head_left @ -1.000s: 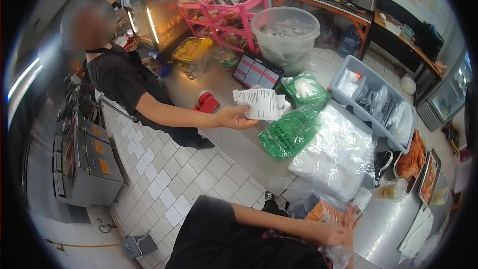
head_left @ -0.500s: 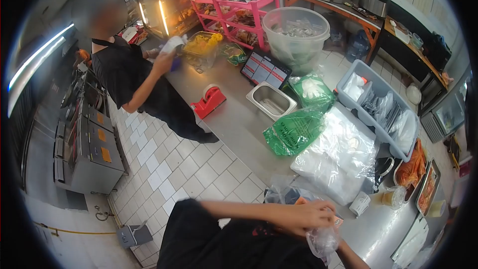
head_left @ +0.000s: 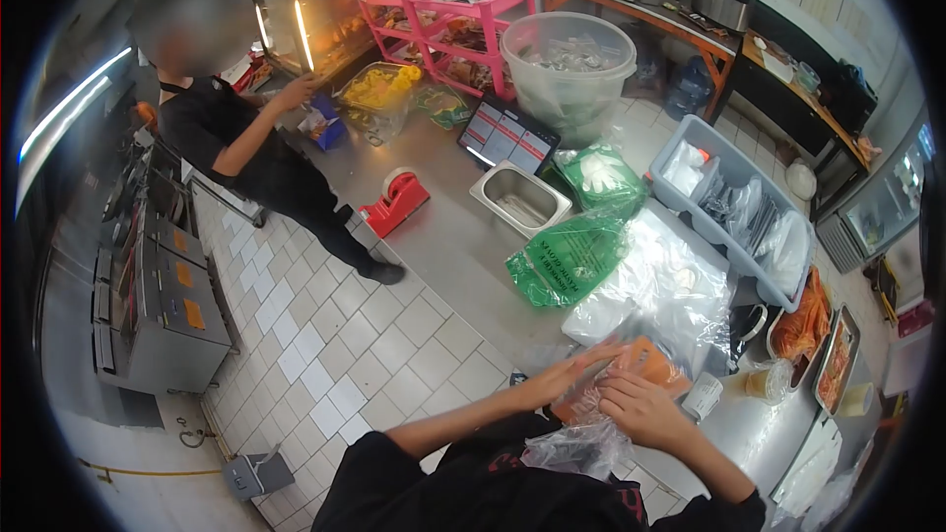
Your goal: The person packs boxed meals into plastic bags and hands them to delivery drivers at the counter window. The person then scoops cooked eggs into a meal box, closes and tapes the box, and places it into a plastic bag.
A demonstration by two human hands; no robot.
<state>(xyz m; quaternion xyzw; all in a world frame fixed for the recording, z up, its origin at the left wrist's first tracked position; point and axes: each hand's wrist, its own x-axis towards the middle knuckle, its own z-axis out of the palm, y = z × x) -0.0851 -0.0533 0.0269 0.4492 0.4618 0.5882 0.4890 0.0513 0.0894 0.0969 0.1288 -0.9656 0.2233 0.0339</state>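
An orange box [head_left: 650, 363] wrapped in a clear plastic bag [head_left: 581, 445] is held between my hands above the near edge of the steel table. My left hand [head_left: 564, 378] grips the bag on the left side, its fingers stretched along the box's upper side. Curled over the bag from the right is my right hand [head_left: 636, 406], close to the left fingertips. Loose, crumpled plastic hangs below both hands, toward my body. Just beyond the box lies a stack of clear plastic bags [head_left: 655, 281].
Green glove packets [head_left: 567, 261], a steel pan [head_left: 520, 199], a tablet [head_left: 507, 135] and a red tape dispenser [head_left: 396, 203] lie along the table. A blue-grey bin [head_left: 734, 207] and a cup [head_left: 767, 382] stand right. A co-worker [head_left: 232, 128] is at the table's far left side.
The orange box has come into fuller view, tilted up between my hands, which have moved apart. The co-worker's hand has lowered, and the white item it held is out of it.
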